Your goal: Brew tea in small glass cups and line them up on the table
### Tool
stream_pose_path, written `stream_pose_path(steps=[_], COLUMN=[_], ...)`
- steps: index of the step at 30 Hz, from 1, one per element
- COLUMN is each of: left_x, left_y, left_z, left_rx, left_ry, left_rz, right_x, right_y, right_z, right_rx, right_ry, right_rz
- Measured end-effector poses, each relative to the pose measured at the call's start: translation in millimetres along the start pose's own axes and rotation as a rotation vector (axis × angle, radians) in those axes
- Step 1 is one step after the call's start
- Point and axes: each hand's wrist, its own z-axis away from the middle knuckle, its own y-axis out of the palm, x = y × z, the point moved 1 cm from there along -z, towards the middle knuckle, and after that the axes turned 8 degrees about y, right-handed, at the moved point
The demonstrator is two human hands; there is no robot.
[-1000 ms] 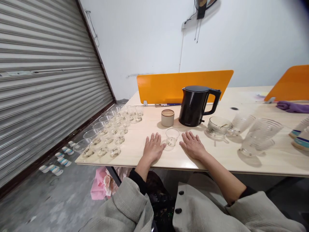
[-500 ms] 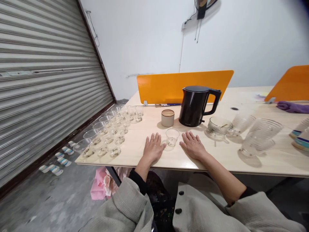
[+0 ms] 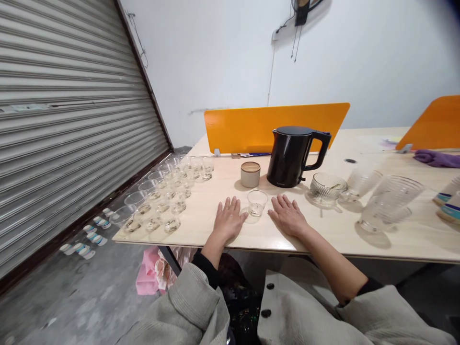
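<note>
My left hand (image 3: 229,221) lies flat on the light wooden table (image 3: 204,229), fingers stretched out, holding nothing. On the other side of a clear plastic cup (image 3: 256,203), my right hand (image 3: 288,216) rests palm down with its fingers out. The cup stands upright between the two hands, with small dark bits at its bottom. Behind it are a grey canister (image 3: 250,176) with a wooden lid and a black electric kettle (image 3: 290,157), its handle towards the right. A ribbed glass bowl (image 3: 327,188) with something thin and brownish in it sits beyond my right hand.
Rows of clear cups (image 3: 158,201) with dark bits in them fill the table's left end. Stacked clear cups (image 3: 390,203) lean at the right, near striped paper cups (image 3: 451,206). An orange divider (image 3: 237,132) stands at the back; a purple cloth (image 3: 436,158) lies far right.
</note>
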Motion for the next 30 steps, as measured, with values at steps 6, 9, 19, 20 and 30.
stream_pose_path(steps=[6, 9, 19, 20, 30], left_x=[0.1, -0.1, -0.7, -0.7, -0.8], left_y=[0.0, -0.5, -1.2, -1.3, -2.6], left_z=[0.4, 0.6, 0.9, 1.1, 1.9], left_rx=[-0.002, 0.002, 0.004, 0.003, 0.009], left_ry=[-0.002, -0.001, -0.003, -0.003, 0.001], left_rz=[0.003, 0.002, 0.009, 0.011, 0.007], right_x=[-1.2, -1.5, 0.1, 0.0, -0.5], right_y=[1.6, 1.9, -1.4, -1.5, 1.7], right_z=[-1.1, -1.4, 0.3, 0.6, -0.9], right_rx=[-0.005, -0.007, 0.002, -0.001, -0.015], right_ry=[-0.007, -0.007, 0.001, 0.000, -0.009], right_rz=[0.003, -0.002, 0.006, 0.005, 0.013])
